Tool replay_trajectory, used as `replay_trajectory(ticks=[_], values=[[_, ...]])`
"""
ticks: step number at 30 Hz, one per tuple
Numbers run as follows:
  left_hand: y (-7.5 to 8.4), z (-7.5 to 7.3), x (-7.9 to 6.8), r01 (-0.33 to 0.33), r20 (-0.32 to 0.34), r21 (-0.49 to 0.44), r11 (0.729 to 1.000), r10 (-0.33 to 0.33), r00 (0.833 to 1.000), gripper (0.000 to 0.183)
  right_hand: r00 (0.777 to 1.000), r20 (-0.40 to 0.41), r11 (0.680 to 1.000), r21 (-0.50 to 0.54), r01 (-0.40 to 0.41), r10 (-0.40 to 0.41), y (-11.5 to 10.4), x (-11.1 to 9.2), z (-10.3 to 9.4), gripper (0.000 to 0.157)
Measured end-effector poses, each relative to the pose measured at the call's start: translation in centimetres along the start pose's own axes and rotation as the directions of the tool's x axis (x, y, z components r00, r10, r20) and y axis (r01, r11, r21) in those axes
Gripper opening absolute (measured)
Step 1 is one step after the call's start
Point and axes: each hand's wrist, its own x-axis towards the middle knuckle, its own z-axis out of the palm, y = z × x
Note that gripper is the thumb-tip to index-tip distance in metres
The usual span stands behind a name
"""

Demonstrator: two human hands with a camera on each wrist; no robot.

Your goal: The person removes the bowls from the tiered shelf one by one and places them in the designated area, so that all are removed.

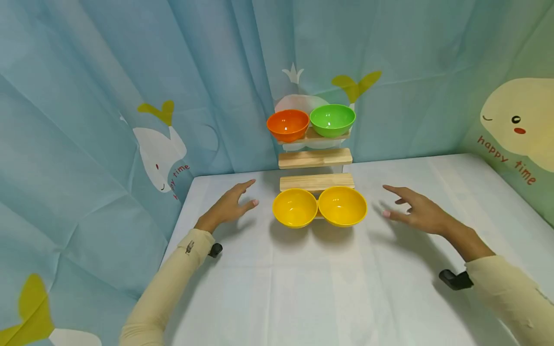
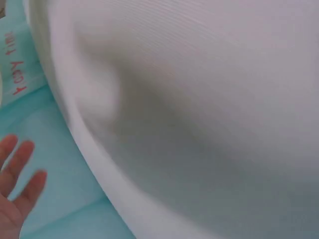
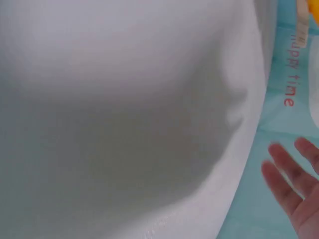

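Two yellow bowls, a left one and a right one, sit side by side on the lowest step of a wooden rack. On its top step stand an orange bowl and a green bowl. My left hand hovers over the table to the left of the yellow bowls, fingers extended and holding nothing. To their right, my right hand is held in the air with its fingers spread, also holding nothing. Each wrist view shows fingers at its lower outer corner.
A white cloth covers the table. Behind it and on the left hangs a blue curtain with printed whales; a green curtain hangs at the right. The rack's two middle steps, such as the upper plank, carry no bowls.
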Motion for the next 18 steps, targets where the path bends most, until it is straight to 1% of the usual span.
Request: replay_trajectory(ticks=[2, 5, 7, 9, 13, 18], values=[[0.1, 0.0, 0.5, -0.004, -0.005, -0.088, 0.996, 0.003, 1.0, 0.072, 0.999, -0.029, 0.997, 0.069, 0.02, -0.018, -0.2, 0.1, 0.2, 0.07], [0.4, 0.0, 1.2, -0.013, -0.024, -0.177, 0.984, 0.009, 1.0, 0.065, 0.996, -0.063, 0.984, 0.165, 0.066, -0.056, -0.6, 0.3, 0.8, 0.059], [0.8, 0.2, 1.6, -0.011, -0.041, -0.212, 0.977, 0.002, 0.999, 0.06, 0.994, -0.075, 0.968, 0.234, 0.09, -0.075, -0.8, 0.4, 1.2, 0.054], [1.2, 0.3, 2.1, -0.01, -0.056, -0.245, 0.969, -0.004, 0.998, 0.056, 0.992, -0.079, 0.945, 0.306, 0.115, -0.095, -1.1, 0.5, 1.5, 0.051], [2.0, 0.6, 3.0, -0.025, -0.067, -0.304, 0.952, 0.005, 0.998, 0.05, 0.988, -0.087, 0.908, 0.39, 0.15, -0.126, -1.9, 0.7, 2.0, 0.052], [2.8, 0.9, 4.1, -0.059, -0.049, -0.334, 0.941, 0.045, 0.998, 0.048, 0.985, -0.087, 0.87, 0.462, 0.172, -0.148, -3.0, 0.7, 2.4, 0.061]])
